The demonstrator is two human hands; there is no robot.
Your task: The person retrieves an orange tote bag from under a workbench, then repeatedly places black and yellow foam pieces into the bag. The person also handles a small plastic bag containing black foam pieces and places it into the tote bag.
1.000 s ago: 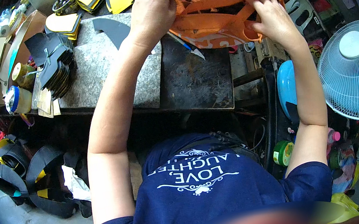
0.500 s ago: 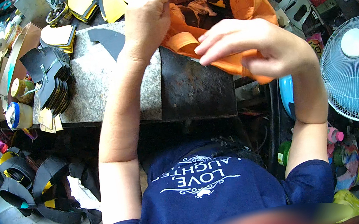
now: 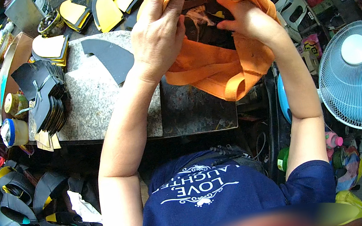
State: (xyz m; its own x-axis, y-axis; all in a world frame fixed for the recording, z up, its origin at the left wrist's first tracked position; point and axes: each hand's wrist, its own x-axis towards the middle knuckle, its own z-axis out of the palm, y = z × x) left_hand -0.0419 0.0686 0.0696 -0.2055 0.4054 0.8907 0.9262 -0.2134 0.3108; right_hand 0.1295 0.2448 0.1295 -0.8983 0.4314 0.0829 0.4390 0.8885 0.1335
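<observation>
An orange cloth bag (image 3: 212,73) with straps hangs over the table's right front part, its mouth turned toward me. My left hand (image 3: 158,37) grips the left side of its rim, fingers closed on the cloth. Inside the opening is my right hand (image 3: 253,20), its thumb and fingers apart and seemingly empty. A crumpled pinkish piece (image 3: 198,15) and dark contents, too unclear to name, show within. Left of the bag, a dark grey curved flat piece (image 3: 112,60) lies on a speckled pale slab (image 3: 96,109).
A tied stack of black cut pieces (image 3: 45,98) stands on the table's left, near a blue-lidded jar (image 3: 14,132). Yellow and black cut pieces (image 3: 106,12) lie at the back. A fan (image 3: 354,82) stands right; black curved bands (image 3: 52,193) lie low at left.
My right hand has moved from in front of the bag up into its mouth. The bag's front has dropped and its opening shows wider; my left hand keeps hold of the rim.
</observation>
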